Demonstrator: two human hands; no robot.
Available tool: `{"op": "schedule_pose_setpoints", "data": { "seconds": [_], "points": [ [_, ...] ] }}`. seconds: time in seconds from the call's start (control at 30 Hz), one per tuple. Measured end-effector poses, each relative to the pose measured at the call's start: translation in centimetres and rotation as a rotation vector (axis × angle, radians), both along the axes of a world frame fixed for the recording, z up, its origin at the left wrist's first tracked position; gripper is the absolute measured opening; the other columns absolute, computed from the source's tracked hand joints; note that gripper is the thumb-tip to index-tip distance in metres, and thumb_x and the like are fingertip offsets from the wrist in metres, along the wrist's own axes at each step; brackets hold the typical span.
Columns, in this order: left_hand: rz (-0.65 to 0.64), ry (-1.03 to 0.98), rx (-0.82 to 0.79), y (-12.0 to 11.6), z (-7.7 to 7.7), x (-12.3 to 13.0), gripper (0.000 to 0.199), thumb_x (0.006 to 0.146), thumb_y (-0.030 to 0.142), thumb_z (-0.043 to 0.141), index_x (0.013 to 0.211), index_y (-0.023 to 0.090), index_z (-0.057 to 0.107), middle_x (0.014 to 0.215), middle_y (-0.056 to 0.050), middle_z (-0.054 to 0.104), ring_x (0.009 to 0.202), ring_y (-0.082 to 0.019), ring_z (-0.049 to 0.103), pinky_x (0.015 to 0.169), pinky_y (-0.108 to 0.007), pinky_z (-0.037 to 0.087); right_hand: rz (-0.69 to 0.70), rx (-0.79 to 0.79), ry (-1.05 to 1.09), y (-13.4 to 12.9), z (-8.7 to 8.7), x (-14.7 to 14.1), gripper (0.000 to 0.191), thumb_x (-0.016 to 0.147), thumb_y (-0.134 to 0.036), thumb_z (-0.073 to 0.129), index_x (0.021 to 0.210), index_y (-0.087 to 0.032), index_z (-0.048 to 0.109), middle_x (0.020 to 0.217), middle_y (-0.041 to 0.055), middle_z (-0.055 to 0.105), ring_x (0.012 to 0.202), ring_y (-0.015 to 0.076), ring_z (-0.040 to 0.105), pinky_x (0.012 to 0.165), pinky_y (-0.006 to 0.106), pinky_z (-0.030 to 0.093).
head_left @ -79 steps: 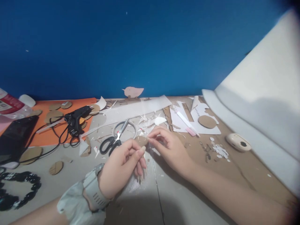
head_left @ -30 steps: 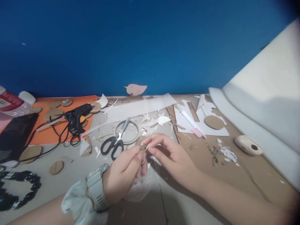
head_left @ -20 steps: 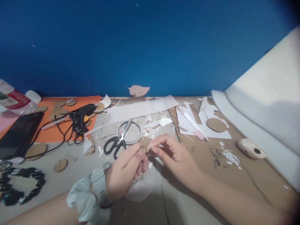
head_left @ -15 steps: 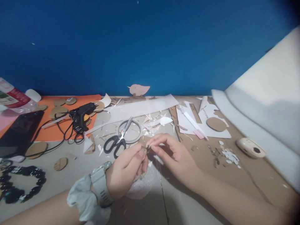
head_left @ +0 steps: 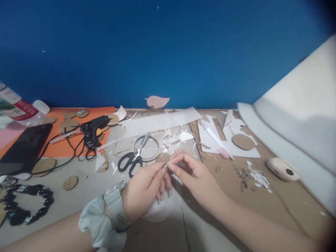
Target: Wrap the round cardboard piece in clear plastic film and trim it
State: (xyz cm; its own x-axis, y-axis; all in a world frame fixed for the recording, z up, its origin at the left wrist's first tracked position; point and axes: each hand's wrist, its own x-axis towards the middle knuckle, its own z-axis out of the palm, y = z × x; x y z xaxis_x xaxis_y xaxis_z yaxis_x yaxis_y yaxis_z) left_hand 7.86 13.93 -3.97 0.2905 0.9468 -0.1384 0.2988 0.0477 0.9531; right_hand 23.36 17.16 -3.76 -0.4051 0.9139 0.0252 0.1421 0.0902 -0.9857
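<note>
Head view: the left hand (head_left: 143, 189) and the right hand (head_left: 195, 175) meet low at the centre of the tabletop (head_left: 65, 206), fingertips touching; the fingers of both are pinched on a tiny scrap (head_left: 166, 165), too small to say whether it is paper or card; the left hand's other fingers curl down over a crumpled clear wrapper (head_left: 157, 211) lying beneath it. At 11 o'clock of the hands lie the scissors (head_left: 131, 157), blades across a metal ring (head_left: 147, 148); farther at 10 o'clock the glue gun (head_left: 93, 127) rests on an orange sheet (head_left: 57, 148); at 3 o'clock white punched dots (head_left: 258, 176) are scattered. Judging by the cut cardboard discs (head_left: 69, 182) and trimmings, much cutting is done; the pinched scrap seems unattached to anything, so assembly appears unfinished.
</note>
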Motion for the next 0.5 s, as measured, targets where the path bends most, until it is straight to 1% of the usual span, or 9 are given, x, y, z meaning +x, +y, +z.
{"op": "schedule_pose_setpoints", "data": {
  "seconds": [0.1, 0.23, 0.4, 0.5],
  "points": [
    [-0.013, 0.023, -0.003, -0.07, -0.08, -0.05, 0.035, 0.094, 0.028, 0.030, 0.071, 0.016, 0.053, 0.053, 0.005, 0.050, 0.042, -0.006, 0.047, 0.048, -0.016, 0.041, -0.034, -0.059, 0.013, -0.36, -0.09, -0.16, 0.012, 0.086, -0.028, 0.055, 0.076, -0.021, 0.053, 0.082, -0.0021, 0.054, 0.078, 0.0126, 0.053, 0.074, 0.027, 0.040],
    [-0.007, 0.038, -0.007, -0.09, -0.05, -0.03, 0.036, 0.094, 0.028, 0.031, 0.070, 0.016, 0.054, 0.051, 0.005, 0.049, 0.042, -0.006, 0.047, 0.049, -0.016, 0.040, -0.100, -0.096, 0.027, -0.68, -0.10, -0.42, 0.014, 0.084, -0.031, 0.055, 0.075, -0.021, 0.054, 0.083, -0.0008, 0.055, 0.077, 0.0142, 0.053, 0.073, 0.029, 0.039],
    [-0.003, 0.032, -0.008, -0.03, -0.03, 0.05, 0.037, 0.094, 0.030, 0.030, 0.070, 0.016, 0.055, 0.051, 0.005, 0.049, 0.042, -0.007, 0.047, 0.050, -0.017, 0.041, -0.152, -0.090, 0.075, -0.88, -0.03, -0.76, 0.015, 0.082, -0.031, 0.058, 0.071, -0.021, 0.055, 0.085, -0.0007, 0.054, 0.083, 0.0152, 0.053, 0.079, 0.031, 0.039],
    [-0.006, 0.028, -0.009, -0.05, -0.01, 0.09, 0.039, 0.095, 0.031, 0.030, 0.069, 0.016, 0.055, 0.050, 0.005, 0.048, 0.042, -0.007, 0.046, 0.050, -0.017, 0.040, -0.182, -0.125, 0.126, -1.02, -0.22, -0.83, 0.016, 0.081, -0.033, 0.059, 0.071, -0.021, 0.056, 0.085, -0.0001, 0.055, 0.085, 0.0165, 0.054, 0.082, 0.032, 0.039]
  ]
}}
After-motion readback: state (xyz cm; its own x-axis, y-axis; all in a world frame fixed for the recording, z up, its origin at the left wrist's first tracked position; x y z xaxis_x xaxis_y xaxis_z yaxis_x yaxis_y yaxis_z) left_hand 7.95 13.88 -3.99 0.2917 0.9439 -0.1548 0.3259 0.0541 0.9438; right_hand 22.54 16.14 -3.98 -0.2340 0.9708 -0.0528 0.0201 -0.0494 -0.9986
